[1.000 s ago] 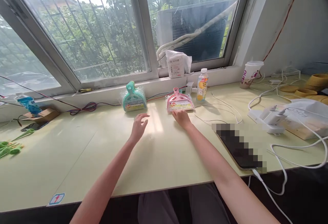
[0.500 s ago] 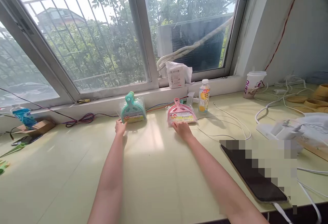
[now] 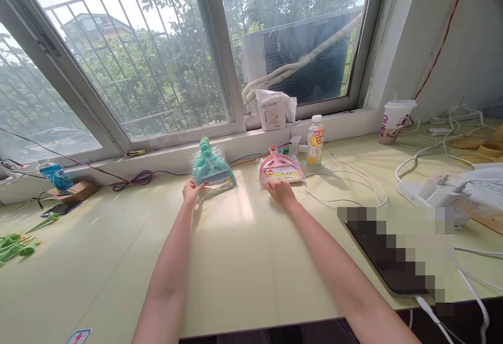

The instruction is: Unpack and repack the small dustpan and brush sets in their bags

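Two wrapped dustpan-and-brush sets lie at the back of the pale yellow desk, below the window. My left hand pinches the near left corner of the teal dustpan stack, whose top packet is skewed to the right. My right hand rests with curled fingers on the near edge of the pink dustpan set; I cannot make out whether it grips the wrapper.
A juice bottle stands right of the pink set, with a tissue pack on the sill. White cables, a dark tablet, a charger block and a cup fill the right side. Green clips lie far left.
My left hand reached forward from mid-desk to the teal stack and took hold of it; the top teal packet has turned to the right. My right hand stayed at the pink set.
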Demonstrator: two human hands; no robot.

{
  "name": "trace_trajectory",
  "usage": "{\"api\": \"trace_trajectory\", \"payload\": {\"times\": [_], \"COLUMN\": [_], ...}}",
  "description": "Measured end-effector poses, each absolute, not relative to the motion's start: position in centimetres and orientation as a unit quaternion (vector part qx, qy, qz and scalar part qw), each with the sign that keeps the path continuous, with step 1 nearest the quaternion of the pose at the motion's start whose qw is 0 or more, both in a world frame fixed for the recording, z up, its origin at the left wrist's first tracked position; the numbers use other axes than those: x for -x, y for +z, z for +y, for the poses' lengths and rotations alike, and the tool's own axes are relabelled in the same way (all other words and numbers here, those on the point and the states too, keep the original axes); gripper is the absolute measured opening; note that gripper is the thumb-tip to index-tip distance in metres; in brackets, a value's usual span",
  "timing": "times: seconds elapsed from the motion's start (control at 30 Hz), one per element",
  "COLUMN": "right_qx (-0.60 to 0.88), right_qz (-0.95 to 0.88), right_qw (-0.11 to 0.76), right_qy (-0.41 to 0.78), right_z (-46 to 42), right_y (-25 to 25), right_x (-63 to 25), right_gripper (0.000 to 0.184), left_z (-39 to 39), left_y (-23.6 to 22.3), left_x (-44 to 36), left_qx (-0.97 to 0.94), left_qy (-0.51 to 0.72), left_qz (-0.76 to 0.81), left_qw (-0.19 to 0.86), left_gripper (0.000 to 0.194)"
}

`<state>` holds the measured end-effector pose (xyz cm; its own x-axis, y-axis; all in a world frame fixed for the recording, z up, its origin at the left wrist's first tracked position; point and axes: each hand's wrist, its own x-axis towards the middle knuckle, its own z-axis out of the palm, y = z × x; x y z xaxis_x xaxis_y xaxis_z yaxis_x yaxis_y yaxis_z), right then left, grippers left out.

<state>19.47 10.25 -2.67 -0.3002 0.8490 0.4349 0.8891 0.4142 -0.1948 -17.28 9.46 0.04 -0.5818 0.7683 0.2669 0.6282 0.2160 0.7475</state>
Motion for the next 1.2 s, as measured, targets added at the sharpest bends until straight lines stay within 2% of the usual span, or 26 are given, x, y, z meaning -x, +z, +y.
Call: {"api": "trace_trajectory", "payload": {"times": [0.13,0.23,0.27,0.33,0.4,0.47,0.53,0.63,0.7,0.77,0.83,0.9,1.03,1.1,1.2], "right_qx": [0.532,0.483,0.457,0.404,0.347,0.309,0.306,0.336,0.354,0.371,0.382,0.397,0.416,0.411,0.401], "right_qz": [-0.804,-0.796,-0.785,-0.748,-0.707,-0.665,-0.621,-0.555,-0.522,-0.499,-0.49,-0.485,-0.488,-0.5,-0.51], "right_qw": [0.266,0.356,0.399,0.465,0.475,0.459,0.461,0.503,0.537,0.562,0.574,0.576,0.578,0.577,0.574], "right_qy": [-0.012,0.076,0.123,0.249,0.392,0.501,0.555,0.57,0.561,0.545,0.533,0.524,0.505,0.499,0.5], "right_z": [10.0,9.7,9.6,9.4,9.2,9.1,9.0,8.9,9.0,9.2,9.5,9.9,10.2,10.1,9.8], "right_y": [-2.6,-2.4,-2.4,-2.4,-2.6,-2.7,-2.8,-2.8,-2.8,-2.8,-2.9,-3.1,-3.3,-3.2,-3.0], "right_x": [-19.6,-19.1,-18.8,-17.8,-16.9,-16.4,-16.4,-17.1,-17.7,-18.1,-18.6,-19.0,-19.7,-19.8,-19.8], "right_gripper": [0.04,0.031,0.032,0.05,0.065,0.065,0.059,0.053,0.049,0.046,0.045,0.044,0.044,0.045,0.043], "left_z": [7.6,5.6,4.8,3.2,1.6,0.1,-1.6,-5.4,-9.5,-14.3,-19.0,-22.6,-25.6,-25.6,-25.3], "left_y": [1.0,1.5,1.5,1.5,1.4,1.6,2.3,3.9,4.6,4.5,3.5,2.1,0.6,1.1,2.3], "left_x": [15.6,13.3,12.2,9.8,7.2,4.8,2.4,-2.0,-6.0,-10.5,-14.6,-17.7,-20.3,-20.0,-19.0], "left_qx": [-0.419,-0.415,-0.419,-0.438,-0.468,-0.485,-0.488,-0.534,-0.636,-0.77,-0.867,-0.887,-0.803,-0.801,-0.802], "left_qy": [0.487,0.532,0.552,0.579,0.591,0.578,0.563,0.578,0.547,0.461,0.363,0.338,0.412,0.401,0.363], "left_qz": [0.762,0.732,0.713,0.675,0.632,0.623,0.643,0.617,0.543,0.438,0.301,0.224,0.305,0.303,0.332], "left_qw": [0.087,0.093,0.103,0.132,0.178,0.204,0.178,0.003,-0.028,0.047,0.161,0.223,0.305,0.327,0.339], "left_gripper": [0.03,0.026,0.025,0.025,0.026,0.025,0.026,0.038,0.034,0.027,0.031,0.033,0.021,0.016,0.024]}}
